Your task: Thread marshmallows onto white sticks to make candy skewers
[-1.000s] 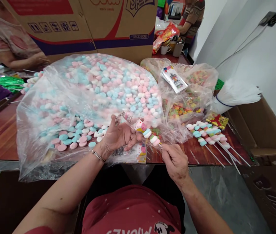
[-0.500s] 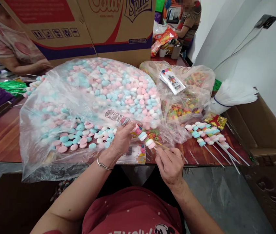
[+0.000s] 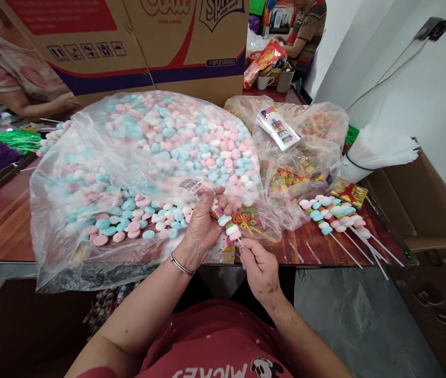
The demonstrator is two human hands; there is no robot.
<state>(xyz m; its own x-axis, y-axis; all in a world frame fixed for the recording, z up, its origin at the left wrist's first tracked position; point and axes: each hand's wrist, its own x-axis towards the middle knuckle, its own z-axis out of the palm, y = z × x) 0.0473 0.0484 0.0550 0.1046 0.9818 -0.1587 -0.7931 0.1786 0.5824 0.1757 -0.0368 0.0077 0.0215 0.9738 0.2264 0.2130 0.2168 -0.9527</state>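
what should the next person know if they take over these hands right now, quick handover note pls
Left hand: holds a printed clear wrapper over the top of a marshmallow skewer.
Right hand: pinches the skewer's stick from below.
Things: big bag of pink, blue and white marshmallows in front, bag of coloured ring candies to the right, bundle of white sticks beyond it, stack of wrappers on the candy bag.
Done: a pile of loaded skewers lies unwrapped on the table.
Left: the held skewer is not fully sleeved yet; the pile seems to need wrapping.
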